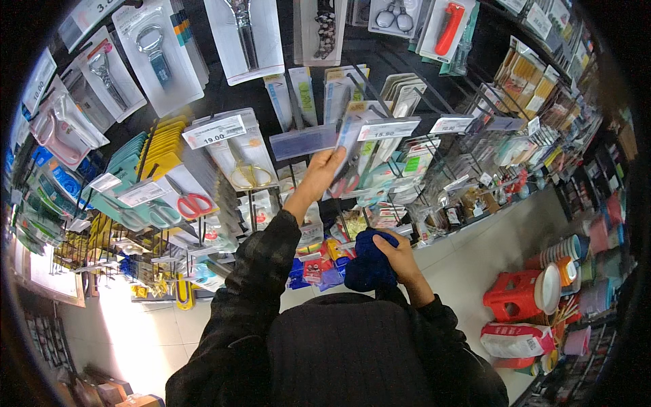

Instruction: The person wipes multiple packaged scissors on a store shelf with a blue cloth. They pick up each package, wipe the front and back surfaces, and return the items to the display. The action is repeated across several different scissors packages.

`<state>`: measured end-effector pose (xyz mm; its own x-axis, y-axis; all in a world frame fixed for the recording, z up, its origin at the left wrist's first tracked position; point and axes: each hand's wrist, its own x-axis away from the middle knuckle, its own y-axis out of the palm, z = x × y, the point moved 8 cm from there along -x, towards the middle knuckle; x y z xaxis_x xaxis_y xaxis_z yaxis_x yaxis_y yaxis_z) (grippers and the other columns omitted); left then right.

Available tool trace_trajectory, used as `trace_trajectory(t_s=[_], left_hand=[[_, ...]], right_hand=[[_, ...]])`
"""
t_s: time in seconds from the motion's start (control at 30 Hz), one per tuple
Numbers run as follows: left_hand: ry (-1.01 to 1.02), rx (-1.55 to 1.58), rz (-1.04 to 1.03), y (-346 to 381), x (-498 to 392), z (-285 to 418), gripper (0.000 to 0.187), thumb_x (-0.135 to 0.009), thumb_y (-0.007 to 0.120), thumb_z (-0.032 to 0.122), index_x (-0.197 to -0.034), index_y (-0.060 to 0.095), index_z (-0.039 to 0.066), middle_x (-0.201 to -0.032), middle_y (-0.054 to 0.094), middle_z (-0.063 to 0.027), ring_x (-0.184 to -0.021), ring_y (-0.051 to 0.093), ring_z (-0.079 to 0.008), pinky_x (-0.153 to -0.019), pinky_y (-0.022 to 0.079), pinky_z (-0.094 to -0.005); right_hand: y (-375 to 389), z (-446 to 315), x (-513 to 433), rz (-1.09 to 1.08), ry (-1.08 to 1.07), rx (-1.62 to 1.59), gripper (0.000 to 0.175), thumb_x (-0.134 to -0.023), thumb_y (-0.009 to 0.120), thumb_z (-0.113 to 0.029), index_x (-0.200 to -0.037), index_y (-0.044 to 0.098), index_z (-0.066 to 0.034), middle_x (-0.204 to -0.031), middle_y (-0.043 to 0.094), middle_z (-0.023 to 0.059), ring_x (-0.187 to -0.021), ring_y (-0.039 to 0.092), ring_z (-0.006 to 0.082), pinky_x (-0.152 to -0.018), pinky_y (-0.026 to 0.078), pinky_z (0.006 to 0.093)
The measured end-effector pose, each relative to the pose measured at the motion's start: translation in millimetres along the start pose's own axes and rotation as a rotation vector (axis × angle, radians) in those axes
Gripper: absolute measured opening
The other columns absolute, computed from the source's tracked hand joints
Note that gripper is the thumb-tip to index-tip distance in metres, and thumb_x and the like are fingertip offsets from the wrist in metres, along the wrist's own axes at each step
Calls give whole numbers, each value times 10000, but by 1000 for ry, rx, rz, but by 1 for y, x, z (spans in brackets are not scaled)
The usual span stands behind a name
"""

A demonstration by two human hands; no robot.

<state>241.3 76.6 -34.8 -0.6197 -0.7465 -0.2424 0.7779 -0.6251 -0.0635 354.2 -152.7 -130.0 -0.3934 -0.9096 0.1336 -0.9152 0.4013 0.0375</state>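
Observation:
My left hand (316,178) is raised to the display rack, its thumb and fingers closed on the left edge of a clear scissors pack (351,135). Pinkish-red handles show through the lower end of that pack. A price tag holder (389,129) covers part of the pack's front, so I cannot tell whether it still hangs on its hook. Lower down, in front of my dark clothing, my right hand (404,257) grips a dark blue cloth item (368,262). The cloth is bunched, and its exact kind is not clear.
Metal hooks (432,96) stick out from the rack. Red-handled scissors (194,205) and gold-handled scissors (250,174) hang in packs at left. A bottle opener pack (157,56) hangs above. A red plastic stool (511,295) and a white basin (548,288) stand at right on the tiled floor (452,262).

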Motion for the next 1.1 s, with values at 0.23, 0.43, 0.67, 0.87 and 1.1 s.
trace_trajectory(t_s=[0.23, 0.43, 0.67, 0.87, 1.1], left_hand=[[34, 253, -143, 24, 28, 35, 421, -1032, 482, 318, -1341, 526, 35, -1148, 589, 19, -1008, 490, -80, -912, 413, -262], [-283, 744, -129, 59, 63, 31, 448, -1008, 520, 332, -1407, 473, 136, -1176, 606, -2, -1028, 578, -96, -860, 507, -268], [-275, 759, -226, 83, 79, 48, 390, -1033, 464, 295, -1368, 484, 96, -1173, 615, -34, -989, 615, -111, -842, 534, -273], [-368, 796, -308, 97, 108, 40, 395, -1024, 477, 302, -1362, 476, 96, -1165, 629, -55, -978, 637, -146, -835, 553, -315], [-552, 873, -240, 125, 124, 15, 523, -1020, 358, 487, -1361, 449, 101, -1270, 555, -72, -1187, 523, -194, -1034, 414, -375]], right_hand=[[6, -48, 17, 73, -73, -56, 276, -891, 704, -208, -1035, 669, 25, -928, 661, 40, -818, 587, 100, -758, 482, 258], [-17, -132, 86, 527, -688, 183, 241, -882, 680, -133, -1079, 625, -6, -982, 623, 57, -896, 563, 136, -808, 463, 290], [-9, -163, 127, 593, -875, 263, 189, -858, 678, -108, -1009, 640, -1, -942, 643, 82, -839, 583, 156, -768, 468, 307], [14, -164, 128, 527, -922, 447, 267, -809, 743, -183, -1009, 658, -27, -940, 635, 105, -837, 590, 265, -779, 468, 358], [51, -167, 75, 563, -873, 1154, 344, -793, 705, -213, -1129, 647, -167, -1047, 553, 124, -976, 496, 339, -824, 370, 477]])
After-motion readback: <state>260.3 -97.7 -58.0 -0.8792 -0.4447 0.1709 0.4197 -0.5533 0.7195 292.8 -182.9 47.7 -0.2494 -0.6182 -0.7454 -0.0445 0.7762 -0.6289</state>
